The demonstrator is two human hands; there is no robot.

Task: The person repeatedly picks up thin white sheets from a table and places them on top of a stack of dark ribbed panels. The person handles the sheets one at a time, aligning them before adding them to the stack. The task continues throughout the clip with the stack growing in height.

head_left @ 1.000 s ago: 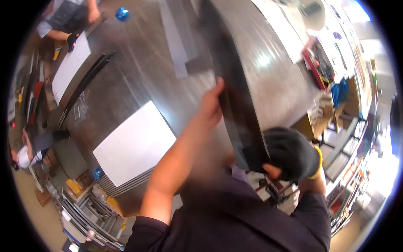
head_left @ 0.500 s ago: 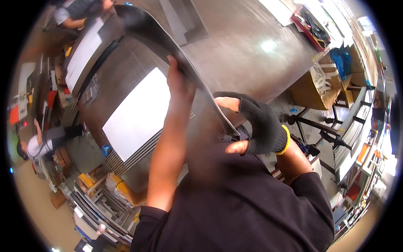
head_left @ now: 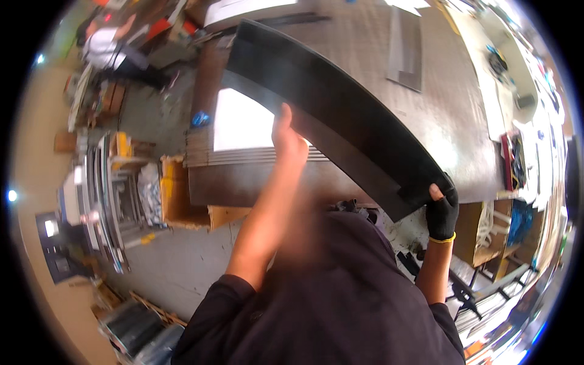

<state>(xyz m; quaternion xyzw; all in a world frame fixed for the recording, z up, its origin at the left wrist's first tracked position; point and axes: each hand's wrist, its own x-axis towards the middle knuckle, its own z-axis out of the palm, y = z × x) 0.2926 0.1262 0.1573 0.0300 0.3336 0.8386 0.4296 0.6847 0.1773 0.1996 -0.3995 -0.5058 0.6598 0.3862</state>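
A long dark panel, with a black band along its far side and a greyer band along its near side, is held up over the table, slanting from far left to near right. My bare left hand is closed on its near edge, left of the middle, thumb lying on the face. At the near right end, my right hand, in a black glove with a yellow cuff and bare fingertips, grips the corner with its thumb on top. Beneath the panel, a white sheet lies on a stack of flat boards, partly hidden.
The brown table spreads ahead, with a grey flat piece farther back. Cardboard boxes stand below at left and right. A red tray sits at the right edge. Another person is at far left.
My right hand, apart from the panel's near end with fingers spread before, now grips it. The panel has turned to show its broad face, and the whole view has swung round.
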